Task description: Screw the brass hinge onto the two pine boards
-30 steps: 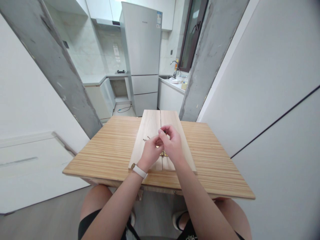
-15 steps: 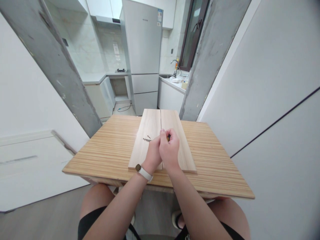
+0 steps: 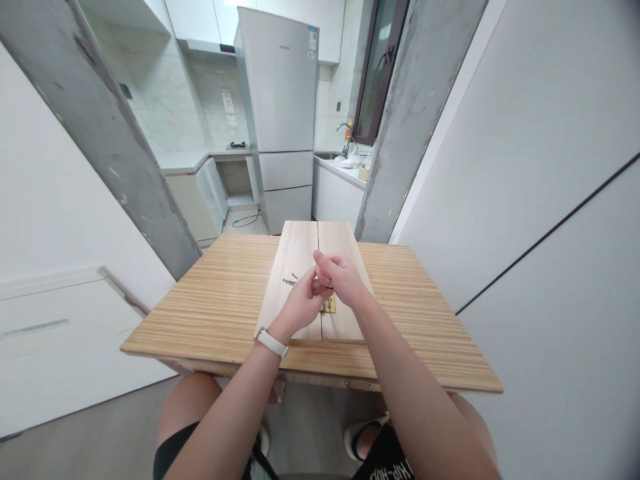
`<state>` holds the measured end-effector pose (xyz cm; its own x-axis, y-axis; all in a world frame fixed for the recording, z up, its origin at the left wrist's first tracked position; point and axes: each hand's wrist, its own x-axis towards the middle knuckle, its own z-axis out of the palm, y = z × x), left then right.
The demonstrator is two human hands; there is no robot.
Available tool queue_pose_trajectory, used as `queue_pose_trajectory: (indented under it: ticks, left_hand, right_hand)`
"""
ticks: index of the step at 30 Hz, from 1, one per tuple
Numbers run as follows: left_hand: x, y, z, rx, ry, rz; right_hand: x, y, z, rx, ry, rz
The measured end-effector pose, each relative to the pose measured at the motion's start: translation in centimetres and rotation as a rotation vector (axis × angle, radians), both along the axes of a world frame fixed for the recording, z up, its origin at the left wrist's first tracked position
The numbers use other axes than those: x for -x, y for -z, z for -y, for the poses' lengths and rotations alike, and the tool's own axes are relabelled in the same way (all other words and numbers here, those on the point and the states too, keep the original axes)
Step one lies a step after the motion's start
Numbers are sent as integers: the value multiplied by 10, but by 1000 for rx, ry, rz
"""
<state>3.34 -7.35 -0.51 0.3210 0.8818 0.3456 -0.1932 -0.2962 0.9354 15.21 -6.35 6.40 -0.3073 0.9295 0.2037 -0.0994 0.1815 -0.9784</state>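
Two pale wooden boards [image 3: 295, 243] lie side by side, a narrow seam between them. A yellow metal hinge [image 3: 329, 305] lies across or beside the seam, partly hidden below my hands; small dark marks show on it. My left hand [image 3: 305, 300], with a white-strapped watch, has its fingers curled close to the right hand's fingertips. Closed with the thumb on top, my right hand [image 3: 340, 277] is above the hinge. Something small and dark shows between the hands, too hidden to name. Several screws [image 3: 289, 281] lie on the left board beside my left hand.
The boards rest on a striped wooden table [image 3: 215, 293], its front edge close to my knees. Beyond it stand a silver fridge [image 3: 280, 87] and a sink counter [image 3: 340, 187]. White panels and grey pillars flank the table.
My hands have moved apart a little and the right wrist has turned outward, exposing the yellow hinge beneath. The left hand has shifted slightly left. The view has tilted slightly.
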Motion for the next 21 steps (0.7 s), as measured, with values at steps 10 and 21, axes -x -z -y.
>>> queue_pose_trajectory:
  ticks: [10, 21]
  left_hand:
    - [3, -4, 6, -122, -221, -189]
    - [-12, -8, 19, -236, -435, -324]
  right_hand:
    - [1, 12, 17, -262, 378, -13]
    - [37, 12, 49, -224, 740, 48]
